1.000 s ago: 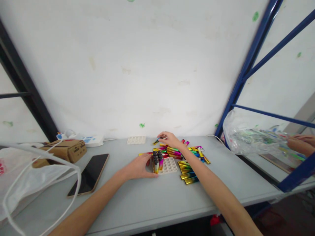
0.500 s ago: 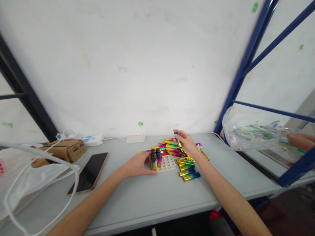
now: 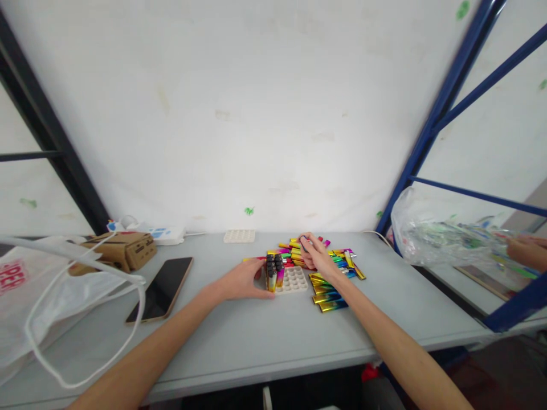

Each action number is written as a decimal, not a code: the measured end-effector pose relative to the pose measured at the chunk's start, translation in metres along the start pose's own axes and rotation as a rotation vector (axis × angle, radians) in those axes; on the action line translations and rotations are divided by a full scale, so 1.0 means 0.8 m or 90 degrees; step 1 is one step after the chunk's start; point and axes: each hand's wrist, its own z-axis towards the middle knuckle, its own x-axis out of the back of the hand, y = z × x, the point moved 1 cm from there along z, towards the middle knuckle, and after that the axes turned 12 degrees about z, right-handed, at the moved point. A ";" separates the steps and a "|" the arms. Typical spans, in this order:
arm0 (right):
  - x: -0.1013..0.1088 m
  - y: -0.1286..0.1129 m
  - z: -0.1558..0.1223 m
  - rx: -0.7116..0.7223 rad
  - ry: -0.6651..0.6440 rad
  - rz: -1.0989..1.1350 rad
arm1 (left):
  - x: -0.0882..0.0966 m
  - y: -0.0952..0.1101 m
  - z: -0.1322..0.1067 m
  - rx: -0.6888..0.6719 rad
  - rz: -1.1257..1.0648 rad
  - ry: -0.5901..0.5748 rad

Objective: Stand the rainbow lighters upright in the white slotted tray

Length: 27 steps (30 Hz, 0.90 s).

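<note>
A white holed tray (image 3: 294, 280) lies on the grey table (image 3: 265, 336), with several rainbow-coloured lighters (image 3: 273, 272) standing upright in its left end. My left hand (image 3: 244, 280) rests flat against the tray's left side, fingers touching the standing lighters. A pile of loose metallic lighters (image 3: 329, 285) lies behind and right of the tray. My right hand (image 3: 314, 250) is over the back of that pile, fingers closed round one lighter.
A second white tray (image 3: 239, 235) sits by the wall. A phone (image 3: 161, 287), a cardboard box (image 3: 119, 249), a white plastic bag (image 3: 47, 296) and a power strip (image 3: 160, 234) lie at left. At right, behind blue frame bars (image 3: 431, 131), another person's hand (image 3: 523, 250) holds a bag of lighters (image 3: 440, 236).
My right hand picked a lighter from the far side of the pile, lifted it, then came back down over the pile just behind the tray. My left hand stayed at the tray.
</note>
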 end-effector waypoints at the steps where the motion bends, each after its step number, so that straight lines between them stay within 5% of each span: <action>1: -0.001 0.002 -0.001 0.018 0.014 -0.035 | 0.000 0.000 0.000 0.001 0.004 -0.001; 12: -0.012 0.006 -0.004 0.188 0.091 -0.385 | -0.002 0.002 0.006 0.011 0.012 0.007; 18: -0.015 -0.021 -0.016 0.169 -0.020 -0.412 | -0.008 -0.003 0.006 0.001 0.030 0.017; 23: -0.013 -0.036 -0.023 0.240 -0.150 -0.572 | -0.013 -0.009 0.008 0.013 0.048 0.014; 27: -0.014 -0.037 -0.029 0.148 -0.200 -0.563 | -0.012 -0.008 0.009 0.008 0.048 0.008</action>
